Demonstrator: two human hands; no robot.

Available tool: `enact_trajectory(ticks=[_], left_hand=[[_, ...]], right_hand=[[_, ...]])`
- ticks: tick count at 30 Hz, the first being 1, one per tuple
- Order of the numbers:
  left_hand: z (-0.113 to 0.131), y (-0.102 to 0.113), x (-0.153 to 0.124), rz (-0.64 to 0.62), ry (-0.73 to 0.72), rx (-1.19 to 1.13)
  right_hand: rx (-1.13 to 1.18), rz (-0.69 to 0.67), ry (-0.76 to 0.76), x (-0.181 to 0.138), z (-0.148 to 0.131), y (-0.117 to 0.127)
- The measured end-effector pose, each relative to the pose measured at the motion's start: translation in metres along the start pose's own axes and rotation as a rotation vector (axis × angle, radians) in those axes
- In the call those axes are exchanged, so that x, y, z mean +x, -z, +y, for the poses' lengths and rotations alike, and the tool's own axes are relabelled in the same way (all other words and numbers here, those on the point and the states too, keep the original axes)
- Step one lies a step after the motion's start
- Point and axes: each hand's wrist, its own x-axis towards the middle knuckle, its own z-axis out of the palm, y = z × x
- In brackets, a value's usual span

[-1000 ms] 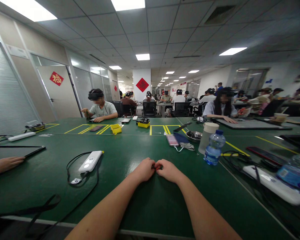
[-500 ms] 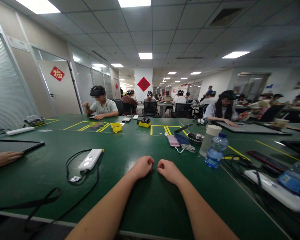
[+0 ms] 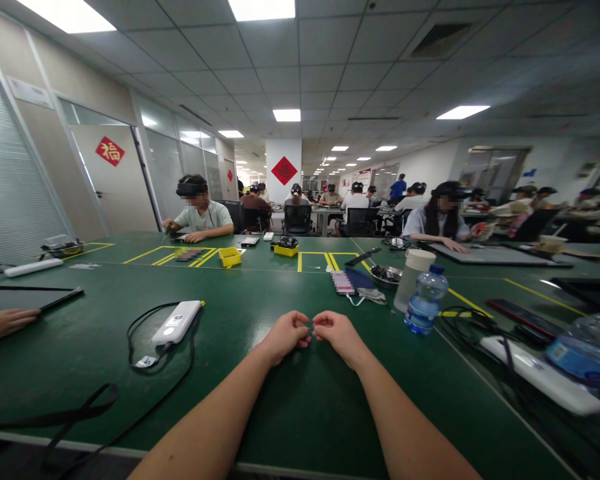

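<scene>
Centrally, the wearer's L hand and R hand face each other at the green table, fingertips almost meeting. Fingers of both are curled, approx. half-closed; whether they grip anything can't be told, any item btwn. the tips being too small to make out. To L of the hands: white unit, lying on the tabletop; to R: blue-capped bottle, upright, just beside a frosted bottle. Farther: blue cloth, near metal bowl. Far L-ctr.: yellow tray. L edge: another person's hand.
</scene>
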Motion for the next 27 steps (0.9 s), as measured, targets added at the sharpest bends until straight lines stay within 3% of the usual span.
enact_trajectory(ticks=[4,8,20,27], left_hand=[[0.0002,-0.0022,0.0,0.021,0.034,-0.07],[0.0005,-0.0002,0.0,-0.031,-0.033,-0.097],[-0.0042,0.0015,0.0028,-0.036,-0.028,-0.139],[-0.0026,0.0021,0.0018,-0.07,0.021,-0.125]], right_hand=[[0.066,0.036,-0.038,0.0032,0.0012,0.001],[0.163,0.034,-0.081,0.0032,0.0002,0.0004],[0.076,0.037,-0.051,0.0004,0.0005,0.0028],[0.172,-0.02,-0.175,0.0009,0.0004,0.0013]])
